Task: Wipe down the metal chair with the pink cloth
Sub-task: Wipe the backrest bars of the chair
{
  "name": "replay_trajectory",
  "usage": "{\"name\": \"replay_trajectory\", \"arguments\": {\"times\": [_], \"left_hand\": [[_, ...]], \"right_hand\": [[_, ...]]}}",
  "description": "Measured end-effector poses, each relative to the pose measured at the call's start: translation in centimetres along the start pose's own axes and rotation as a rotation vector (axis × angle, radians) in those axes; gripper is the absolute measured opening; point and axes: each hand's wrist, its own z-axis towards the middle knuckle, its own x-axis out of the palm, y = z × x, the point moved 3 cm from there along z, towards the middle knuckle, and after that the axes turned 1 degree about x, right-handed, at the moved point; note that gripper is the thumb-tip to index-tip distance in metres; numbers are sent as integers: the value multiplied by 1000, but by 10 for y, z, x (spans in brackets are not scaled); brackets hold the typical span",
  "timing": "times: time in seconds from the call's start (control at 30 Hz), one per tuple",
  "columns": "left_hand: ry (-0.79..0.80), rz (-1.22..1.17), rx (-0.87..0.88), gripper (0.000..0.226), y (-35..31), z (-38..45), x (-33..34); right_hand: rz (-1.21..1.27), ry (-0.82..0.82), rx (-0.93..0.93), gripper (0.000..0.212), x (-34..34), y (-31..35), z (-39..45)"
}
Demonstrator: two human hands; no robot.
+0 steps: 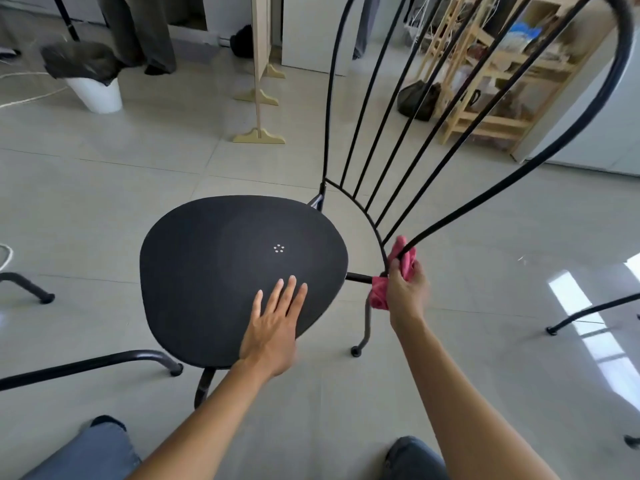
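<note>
A black metal chair stands in front of me on the tiled floor, with a round dark seat [221, 271] and a tall back of thin rods [391, 133]. My left hand [273, 327] lies flat on the seat's near edge, fingers spread and holding nothing. My right hand [405, 292] is closed on the pink cloth [379, 296]. The cloth is bunched around the lower end of the back frame's right bar, where it meets the seat support.
Legs of other black chairs reach in at the left [86, 365] and right [588, 310]. A white bin with a dark liner [93, 88] stands at far left. A wooden shelf unit [491, 81] and cream wooden stands [259, 136] are behind the chair. A person's legs [145, 36] are at the back.
</note>
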Motion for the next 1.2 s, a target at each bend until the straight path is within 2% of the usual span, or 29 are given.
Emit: {"name": "replay_trajectory", "arguments": {"times": [0.13, 0.23, 0.3, 0.43, 0.5, 0.53, 0.6, 0.63, 0.67, 0.73, 0.8, 0.87, 1.0, 1.2], "left_hand": [[-30, -28, 4, 87, 0, 2, 2], [-5, -36, -2, 87, 0, 1, 4], [-8, -55, -5, 88, -1, 1, 4], [-73, -28, 2, 92, 2, 4, 9], [-75, -18, 12, 93, 3, 5, 12], [-74, -16, 9, 94, 3, 5, 13], [-61, -15, -4, 96, 3, 5, 12], [-52, -16, -5, 96, 4, 5, 11], [-48, -19, -2, 94, 2, 5, 11], [-42, -21, -1, 91, 1, 5, 10], [-41, -6, -3, 91, 1, 4, 9], [-59, 2, -1, 93, 1, 3, 9], [-74, 16, 6, 96, 2, 5, 13], [56, 61, -38, 89, -6, 15, 2]], "right_hand": [[-71, 113, -28, 14, 18, 2, 10], [-142, 199, 80, 12, 19, -28, 18], [-258, 271, 64, 9, 17, -52, 27], [-240, 433, 20, 31, 23, -58, 33], [-115, 495, 70, 20, 24, -56, 30], [-24, 552, 92, 24, 23, -60, 31], [66, 692, 84, 68, 20, -66, 29], [37, 721, 71, 77, 17, -72, 31], [-31, 707, 52, 76, 12, -78, 32], [-177, 580, -20, 56, 6, -85, 39], [-251, 456, -100, 37, 4, -88, 43], [-300, 401, -142, 26, 8, -91, 47], [-303, 447, -237, 26, 19, -94, 51], [-207, 498, -112, 35, 28, -87, 62]]}}
